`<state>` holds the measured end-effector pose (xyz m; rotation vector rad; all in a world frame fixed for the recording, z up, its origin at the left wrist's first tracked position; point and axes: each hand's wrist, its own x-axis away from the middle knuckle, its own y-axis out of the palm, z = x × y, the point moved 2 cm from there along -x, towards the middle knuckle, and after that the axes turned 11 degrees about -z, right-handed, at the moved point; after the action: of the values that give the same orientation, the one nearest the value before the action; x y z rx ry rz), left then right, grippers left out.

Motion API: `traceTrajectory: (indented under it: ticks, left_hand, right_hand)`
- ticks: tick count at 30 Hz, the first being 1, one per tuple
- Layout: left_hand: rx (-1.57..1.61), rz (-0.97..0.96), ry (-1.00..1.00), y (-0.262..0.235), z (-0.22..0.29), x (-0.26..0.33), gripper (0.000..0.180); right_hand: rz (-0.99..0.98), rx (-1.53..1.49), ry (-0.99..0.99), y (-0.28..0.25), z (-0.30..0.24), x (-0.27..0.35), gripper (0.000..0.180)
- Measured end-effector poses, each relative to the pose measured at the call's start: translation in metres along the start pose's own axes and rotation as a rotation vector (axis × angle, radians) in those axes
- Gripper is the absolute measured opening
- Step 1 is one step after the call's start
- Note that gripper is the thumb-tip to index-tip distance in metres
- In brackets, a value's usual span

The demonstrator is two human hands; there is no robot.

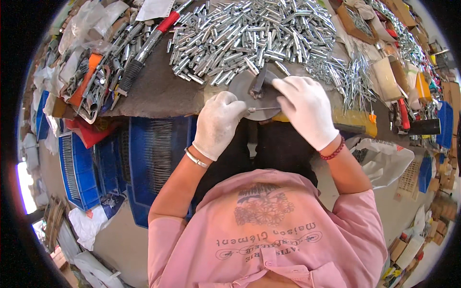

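A round grey metal disc lies at the table's near edge, with a dark upright metal bar at its middle. In a white glove, my left hand is closed in a pinch on a short silver metal sleeve over the disc's near part. From that sleeve a thin metal rod runs across to my right hand, also gloved. The right thumb and lower fingers meet the rod's far end, while the upper fingers stretch toward the bar. Where exactly they grip is partly hidden.
Beyond the disc spreads a large heap of silver metal sleeves. Thin metal rods lie to its right. Hand tools and a red-handled tool cover the left side. Blue bins holding rods stand below the table edge at left.
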<state>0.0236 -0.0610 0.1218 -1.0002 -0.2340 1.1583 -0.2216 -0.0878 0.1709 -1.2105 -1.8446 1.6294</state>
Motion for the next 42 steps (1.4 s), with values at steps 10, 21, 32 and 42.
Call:
traceTrajectory:
  ticks: [10,21,32,42]
  left_hand:
    - [0.072,-0.004,0.002,0.006,-0.010,0.002,0.024]
    - [0.003,-0.006,0.025,-0.001,-0.005,0.001,0.022]
    - [0.049,-0.005,0.019,-0.002,-0.010,0.000,0.023]
    - [0.164,-0.035,0.002,-0.006,-0.008,-0.001,0.015]
  right_hand:
    - [-0.009,-0.255,0.142,-0.014,-0.003,0.040,0.049]
    - [-0.171,-0.447,0.110,-0.010,-0.015,0.047,0.053]
    - [-0.327,-0.208,0.123,-0.009,-0.025,0.051,0.052]
    - [0.002,0.031,0.002,-0.008,0.005,0.014,0.028]
